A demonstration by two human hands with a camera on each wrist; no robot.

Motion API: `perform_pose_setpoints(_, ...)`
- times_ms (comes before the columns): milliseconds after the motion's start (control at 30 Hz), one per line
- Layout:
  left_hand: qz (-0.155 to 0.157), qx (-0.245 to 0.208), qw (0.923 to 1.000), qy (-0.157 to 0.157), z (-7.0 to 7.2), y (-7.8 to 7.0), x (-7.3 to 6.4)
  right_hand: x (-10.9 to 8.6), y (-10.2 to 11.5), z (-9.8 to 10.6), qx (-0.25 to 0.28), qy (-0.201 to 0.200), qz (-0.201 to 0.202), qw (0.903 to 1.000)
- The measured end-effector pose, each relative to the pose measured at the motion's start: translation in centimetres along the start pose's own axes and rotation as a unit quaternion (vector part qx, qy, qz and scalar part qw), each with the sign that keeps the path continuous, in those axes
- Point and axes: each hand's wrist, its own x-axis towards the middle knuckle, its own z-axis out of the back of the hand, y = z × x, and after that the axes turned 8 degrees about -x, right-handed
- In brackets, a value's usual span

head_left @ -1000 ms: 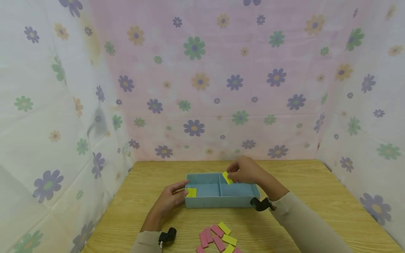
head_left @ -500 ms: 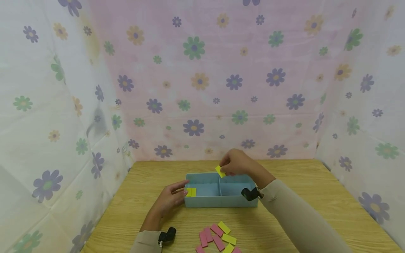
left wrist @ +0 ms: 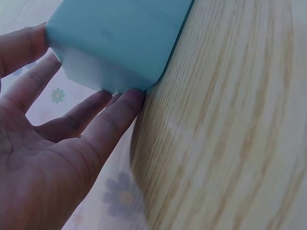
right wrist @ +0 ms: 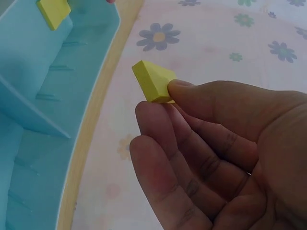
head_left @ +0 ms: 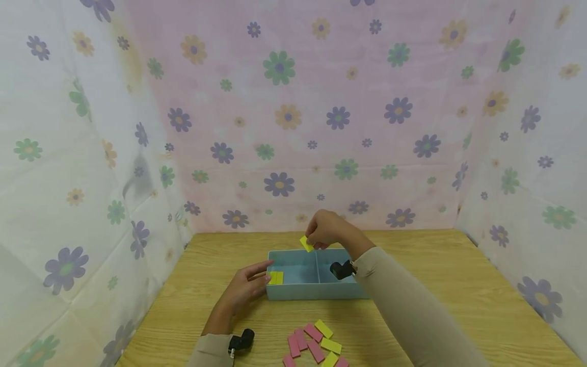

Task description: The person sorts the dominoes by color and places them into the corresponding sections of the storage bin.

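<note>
My right hand [head_left: 329, 229] pinches a small yellow rectangular block [right wrist: 153, 82] between thumb and fingertips. It hangs over the back rim of the light-blue divided box [head_left: 321, 292], behind the left compartment. Two yellow blocks [head_left: 276, 278] sit side by side in that compartment's front left corner; the right wrist view shows a yellow block [right wrist: 53, 13] there too. With fingers spread, my left hand [head_left: 243, 290] touches the box's left end, the fingertips lying against the end wall [left wrist: 124, 38]. My right forearm hides part of the right compartment.
In front of the box, pink blocks [head_left: 315, 350] and yellow blocks [head_left: 331, 345] lie loosely on the wooden table [head_left: 183, 306]. A divider [head_left: 317, 267] splits the box in two. Flowered cloth [head_left: 289, 153] encloses the table at the back and sides.
My right hand has moved left and slightly up with the yellow block, from over the right compartment past the divider. The left hand stays at the box's left end.
</note>
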Motion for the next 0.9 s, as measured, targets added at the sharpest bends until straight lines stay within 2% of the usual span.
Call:
perform_pose_setpoints(233,-0.002,0.002,1.0000,-0.003,-0.1,-0.1,-0.1,0.7,1.3,-0.6,0.001,0.012,-0.013,0.9998)
perform_pose_setpoints(367,-0.001,0.004,1.0000,-0.005,-0.1,-0.1,-0.1,1.2,1.4,-1.2,0.016,0.012,-0.040,0.9990)
perform_pose_setpoints(567,0.001,0.000,1.0000,-0.002,0.0,0.0,-0.1,2.0,1.0,-2.9,0.045,-0.001,-0.080,0.9957)
perform_pose_setpoints(900,0.002,-0.007,1.0000,0.000,0.0,-0.1,-0.1,2.6,0.8,-5.7,0.090,0.004,-0.133,0.9870)
